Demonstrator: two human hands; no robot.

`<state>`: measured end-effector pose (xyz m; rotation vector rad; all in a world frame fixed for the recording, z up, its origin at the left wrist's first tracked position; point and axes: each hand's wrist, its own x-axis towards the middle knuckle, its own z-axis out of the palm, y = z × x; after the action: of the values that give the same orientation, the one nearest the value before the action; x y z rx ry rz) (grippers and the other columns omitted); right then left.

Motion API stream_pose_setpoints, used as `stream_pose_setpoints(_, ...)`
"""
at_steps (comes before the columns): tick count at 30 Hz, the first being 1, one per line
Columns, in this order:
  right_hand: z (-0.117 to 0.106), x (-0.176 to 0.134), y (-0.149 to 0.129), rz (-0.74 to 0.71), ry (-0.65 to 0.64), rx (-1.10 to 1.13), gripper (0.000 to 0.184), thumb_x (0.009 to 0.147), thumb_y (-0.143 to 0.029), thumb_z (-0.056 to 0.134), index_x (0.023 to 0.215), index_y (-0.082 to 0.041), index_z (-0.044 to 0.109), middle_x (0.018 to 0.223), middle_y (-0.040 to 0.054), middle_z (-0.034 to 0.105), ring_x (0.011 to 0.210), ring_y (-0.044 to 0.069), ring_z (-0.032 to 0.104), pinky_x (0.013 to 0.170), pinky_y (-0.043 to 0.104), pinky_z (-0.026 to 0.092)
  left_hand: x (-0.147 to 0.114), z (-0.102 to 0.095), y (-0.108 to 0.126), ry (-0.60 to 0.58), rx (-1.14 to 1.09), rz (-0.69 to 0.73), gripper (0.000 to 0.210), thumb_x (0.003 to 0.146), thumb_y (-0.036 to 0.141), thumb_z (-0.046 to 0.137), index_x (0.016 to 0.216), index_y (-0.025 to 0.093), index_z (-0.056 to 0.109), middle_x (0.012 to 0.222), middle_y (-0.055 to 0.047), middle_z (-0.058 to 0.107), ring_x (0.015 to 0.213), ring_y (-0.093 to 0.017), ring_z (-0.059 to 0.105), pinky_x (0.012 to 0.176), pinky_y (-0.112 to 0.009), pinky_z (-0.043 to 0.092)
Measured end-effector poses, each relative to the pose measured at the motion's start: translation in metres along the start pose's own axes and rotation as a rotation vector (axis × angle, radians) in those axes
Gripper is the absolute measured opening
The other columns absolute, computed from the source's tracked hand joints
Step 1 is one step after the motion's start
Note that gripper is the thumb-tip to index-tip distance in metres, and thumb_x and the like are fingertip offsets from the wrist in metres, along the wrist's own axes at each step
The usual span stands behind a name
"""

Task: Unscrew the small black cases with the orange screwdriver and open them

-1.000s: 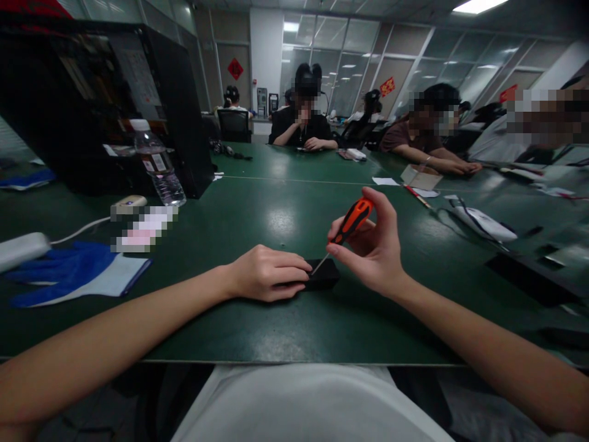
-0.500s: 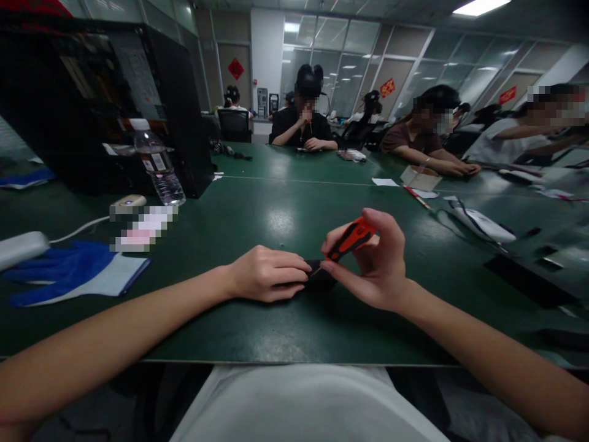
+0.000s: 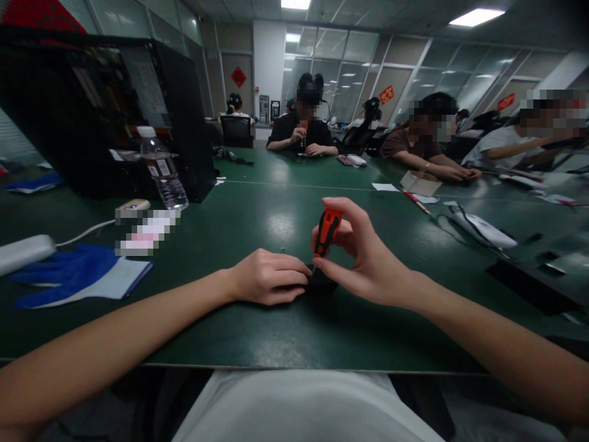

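In my right hand (image 3: pixel 363 258) is a screwdriver (image 3: pixel 328 232) with an orange and black handle, gripped between thumb and fingers and standing nearly upright. Its thin shaft points down at a small dark, flat-looking piece (image 3: pixel 324 281) on the green table. My left hand (image 3: pixel 271 276) lies over the left side of that dark piece, fingers together, and holds it against the table. The fingers hide part of the piece, so its kind is unclear. Whether the tip sits in a screw cannot be made out.
A black computer case (image 3: pixel 184 123) stands at the left, with a plastic bottle (image 3: pixel 164 169) before it. A blue and white glove (image 3: pixel 87 276) lies nearer. On the right are a white device with a cable (image 3: pixel 483 226) and a black box-like part (image 3: pixel 529 285). Several people sit beyond.
My right hand has turned the screwdriver from a rightward slant to nearly upright, its handle moving left. My left hand stays on the dark piece. The camera view has tipped slightly upward.
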<state>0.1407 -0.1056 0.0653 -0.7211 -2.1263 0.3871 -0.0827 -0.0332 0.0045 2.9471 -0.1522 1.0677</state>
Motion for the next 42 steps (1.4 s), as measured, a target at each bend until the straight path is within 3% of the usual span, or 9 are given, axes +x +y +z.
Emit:
stream_pose_setpoints(7,-0.014,0.012,0.004,0.001,-0.177,0.172,0.076,0.088,-0.023,0.074,0.151,-0.037,0.034,0.111,0.0033,0.061,0.094,0.019,0.068,0.089,0.041,0.060,-0.002,0.000,-0.003,-0.001,-0.031,-0.064,0.016,0.094,0.024,0.066,0.106,0.015,0.071,0.111,-0.011,0.077,0.090,-0.019,0.078,0.071,-0.023,0.061)
stream_pose_setpoints(11,-0.023,0.017,0.009,-0.031,-0.288,0.188,0.074,0.091,-0.019,0.071,0.150,-0.037,0.030,0.118,0.0047,0.061,0.098,0.018,0.068,0.087,0.038,0.061,-0.002,0.002,0.000,0.004,-0.079,-0.103,0.018,0.093,0.023,0.068,0.108,0.014,0.072,0.114,-0.012,0.076,0.091,-0.020,0.077,0.075,-0.025,0.061)
stream_pose_setpoints(16,-0.025,0.019,0.009,-0.104,-0.233,0.072,0.070,0.087,-0.018,0.075,0.142,-0.033,0.034,0.122,0.0056,0.059,0.099,0.017,0.066,0.089,0.036,0.058,0.006,0.012,0.013,0.084,-0.283,-0.355,0.015,0.093,0.017,0.066,0.105,0.015,0.075,0.114,-0.012,0.074,0.103,-0.021,0.073,0.093,-0.031,0.059)
stream_pose_setpoints(18,-0.025,0.020,0.006,-0.109,-0.234,0.055,0.063,0.089,-0.016,0.071,0.139,-0.030,0.034,0.116,0.0047,0.058,0.097,0.016,0.065,0.086,0.034,0.057,0.009,0.015,0.016,0.097,-0.325,-0.391,0.014,0.093,0.015,0.065,0.102,0.015,0.076,0.112,-0.011,0.074,0.105,-0.021,0.073,0.096,-0.031,0.058)
stream_pose_setpoints(21,-0.026,0.021,0.000,-0.093,-0.268,0.079,0.058,0.092,-0.010,0.064,0.138,-0.027,0.033,0.112,0.0044,0.058,0.096,0.015,0.063,0.085,0.031,0.056,0.011,0.015,0.017,0.077,-0.361,-0.400,0.014,0.093,0.014,0.065,0.101,0.015,0.077,0.113,-0.011,0.074,0.105,-0.021,0.072,0.096,-0.031,0.057)
stream_pose_setpoints(26,-0.026,0.021,-0.006,-0.102,-0.320,0.075,0.065,0.088,-0.004,0.062,0.141,-0.027,0.031,0.114,0.0053,0.057,0.100,0.016,0.062,0.089,0.032,0.055,0.009,0.012,0.014,0.078,-0.363,-0.384,0.012,0.094,0.016,0.065,0.100,0.015,0.076,0.113,-0.011,0.074,0.104,-0.021,0.072,0.096,-0.031,0.057)
stream_pose_setpoints(33,-0.015,0.017,0.001,-0.156,-0.179,0.028,0.061,0.089,-0.009,0.067,0.137,-0.028,0.034,0.111,0.0043,0.058,0.094,0.016,0.062,0.086,0.032,0.053,0.008,0.012,0.013,0.046,-0.338,-0.356,0.014,0.095,0.016,0.064,0.105,0.014,0.074,0.114,-0.012,0.073,0.106,-0.021,0.071,0.096,-0.031,0.056)
stream_pose_setpoints(39,-0.020,0.018,-0.005,-0.038,-0.280,0.174,0.059,0.090,-0.006,0.063,0.135,-0.028,0.034,0.114,0.0048,0.059,0.094,0.015,0.063,0.085,0.031,0.054,0.006,0.012,0.012,0.032,-0.352,-0.385,0.014,0.095,0.018,0.065,0.107,0.015,0.072,0.117,-0.011,0.071,0.108,-0.021,0.071,0.098,-0.032,0.056)
stream_pose_setpoints(42,-0.017,0.017,-0.003,-0.080,-0.229,0.121,0.061,0.088,-0.007,0.066,0.135,-0.029,0.035,0.111,0.0034,0.058,0.095,0.014,0.063,0.086,0.031,0.054,0.007,0.011,0.012,0.004,-0.358,-0.399,0.016,0.095,0.019,0.064,0.109,0.015,0.071,0.119,-0.012,0.070,0.108,-0.021,0.070,0.098,-0.032,0.056)
